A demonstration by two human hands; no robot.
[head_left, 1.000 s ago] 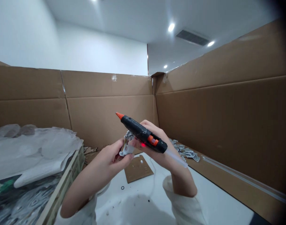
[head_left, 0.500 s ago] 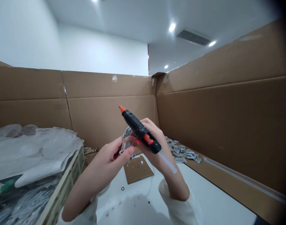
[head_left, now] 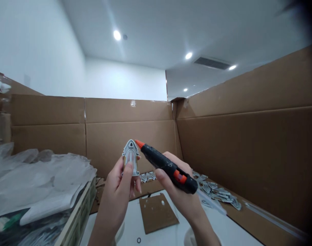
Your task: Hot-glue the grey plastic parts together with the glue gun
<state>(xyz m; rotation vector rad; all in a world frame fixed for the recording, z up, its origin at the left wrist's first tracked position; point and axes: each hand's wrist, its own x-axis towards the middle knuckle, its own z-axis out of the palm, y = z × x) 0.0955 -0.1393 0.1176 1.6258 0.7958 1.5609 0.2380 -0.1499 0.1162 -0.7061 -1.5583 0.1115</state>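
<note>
Held upright between thumb and fingers of my left hand point(head_left: 119, 186) is a small grey-white arch-shaped piece point(head_left: 130, 153) with a pointed top and brownish sides. My right hand point(head_left: 180, 191) is wrapped round a black glue gun point(head_left: 162, 162) with an orange nozzle and an orange part near its back. The nozzle tip sits at the upper right edge of the piece; whether it touches cannot be made out. A clear glue stick point(head_left: 211, 202) sticks out of the gun's rear.
A brown cardboard square point(head_left: 158, 214) and a small black ring point(head_left: 139, 240) lie on the white table point(head_left: 129, 222). Grey pieces point(head_left: 218, 193) are heaped at right, more point(head_left: 147, 176) at the back. A crate point(head_left: 78, 208) with plastic sheeting point(head_left: 43, 184) stands left. Cardboard walls point(head_left: 248, 147) surround the table.
The hands have moved apart. The piece now stands upright facing me in my left hand. The glue gun has swung right and down, its nozzle now at the piece's top. The view has tilted up.
</note>
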